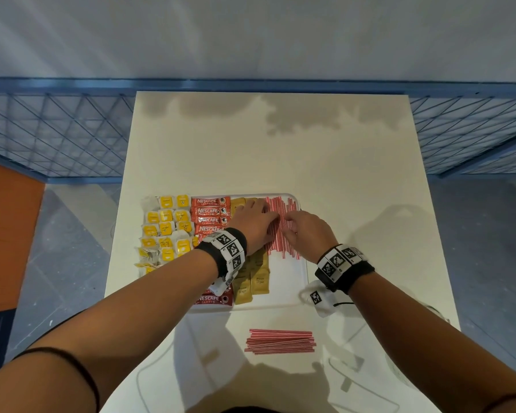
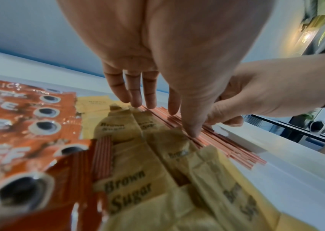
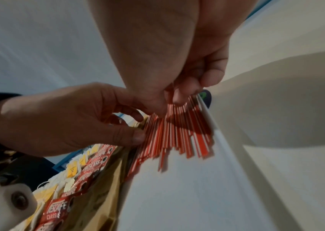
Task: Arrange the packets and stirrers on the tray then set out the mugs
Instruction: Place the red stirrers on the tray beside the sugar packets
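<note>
Both hands meet over the stirrers (image 1: 282, 231) at the right end of the tray (image 1: 303, 281). The left hand (image 1: 255, 225) lies on them from the left side. The right hand (image 1: 306, 234) sits just beside it on the right and pinches a few. Left of the hands lie the sugar packets (image 1: 258, 275). Left of those come the coffee sticks (image 1: 210, 214), then the tea bags (image 1: 166, 231) at the far left end. The tray sits on the table (image 1: 280, 150). Nearer the person than the hands, off the tray, a second bunch of stirrers (image 1: 280, 341) lies crosswise on the table.
</note>
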A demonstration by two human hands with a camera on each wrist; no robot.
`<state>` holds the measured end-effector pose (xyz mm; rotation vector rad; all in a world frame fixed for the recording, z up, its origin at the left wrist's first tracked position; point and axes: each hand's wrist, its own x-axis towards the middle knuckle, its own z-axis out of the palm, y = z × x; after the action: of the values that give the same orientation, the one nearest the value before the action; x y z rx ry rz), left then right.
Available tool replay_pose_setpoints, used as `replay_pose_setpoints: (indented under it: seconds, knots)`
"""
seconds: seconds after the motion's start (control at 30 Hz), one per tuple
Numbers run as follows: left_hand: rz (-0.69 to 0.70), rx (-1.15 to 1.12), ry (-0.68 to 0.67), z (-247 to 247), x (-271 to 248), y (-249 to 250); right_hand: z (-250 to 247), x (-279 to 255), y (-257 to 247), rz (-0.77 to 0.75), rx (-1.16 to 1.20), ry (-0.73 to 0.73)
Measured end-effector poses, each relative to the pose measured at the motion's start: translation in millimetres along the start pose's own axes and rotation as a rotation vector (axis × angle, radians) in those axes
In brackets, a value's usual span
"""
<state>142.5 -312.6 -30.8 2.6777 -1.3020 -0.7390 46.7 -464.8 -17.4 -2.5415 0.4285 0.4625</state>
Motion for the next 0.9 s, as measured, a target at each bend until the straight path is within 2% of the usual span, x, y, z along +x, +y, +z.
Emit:
replay_pose_setpoints:
  seconds: [0.13,0.23,0.3,0.6,0.77,0.9]
  knots:
    - [0.033,0.016,0.033,2.5,-6.4,3.9,-6.9,-10.1,10.8,-0.086,-0.065,-0.091]
    - [0.067,0.050,0.023,9.1,-11.0,13.8,-8.9,-18.6,19.9,-0.051,-0.160,-0.219]
    - [0.078,0.070,0.008,12.6,-11.7,20.8,-7.7,-21.1,25.6,-0.016,-0.203,-0.255]
    - [0.088,0.076,0.014,12.6,-8.2,30.7,-0.5,-16.2,25.7,-0.036,-0.186,-0.152]
    - [0.098,0.034,0.022,10.0,-8.4,23.4,-2.9,-14.0,26.1,-0.046,-0.169,-0.131]
    - [0.074,0.098,-0.023,9.0,-13.8,8.4,2.7,-15.0,24.2,-0.089,-0.167,-0.159]
